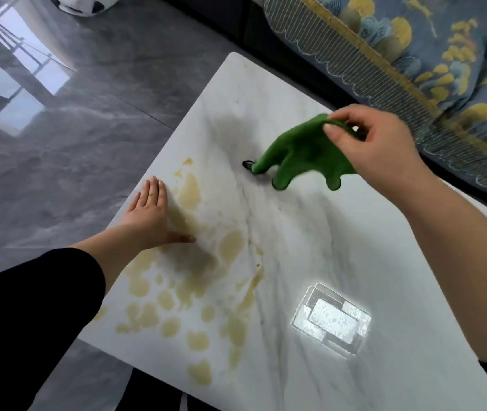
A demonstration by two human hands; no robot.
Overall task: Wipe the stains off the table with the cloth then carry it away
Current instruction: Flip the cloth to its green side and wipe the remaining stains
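Black sleeve fills the near left corner of the view, covering the left forearm that reaches onto the table, a broad slab of glossy white marble with faint grey veins and rounded corners. Its far right edge runs close beside a sofa draped in blue fabric patterned with yellow clouds and pale scalloped lines, so there is little room on that side; the left edge faces a wide stretch of polished dark grey floor that mirrors a window. Across the near left part of the tabletop spreads a scatter of yellowish-brown stains, rounded blotches and smeared streaks, running from the near edge up along the left edge. Toward the middle, well right of the stains, the slab is bare apart from a bright rectangular glare of reflected light. The right hand is raised over the far middle of the table, thumb and fingers pinched shut on the upper edge of the green cloth, a fuzzy, plush piece hanging in soft lobes, with a small black loop at its lowest corner just at the marble. The left hand lies open and flat, palm down, by the left edge, touching the stains. No writing is readable anywhere.
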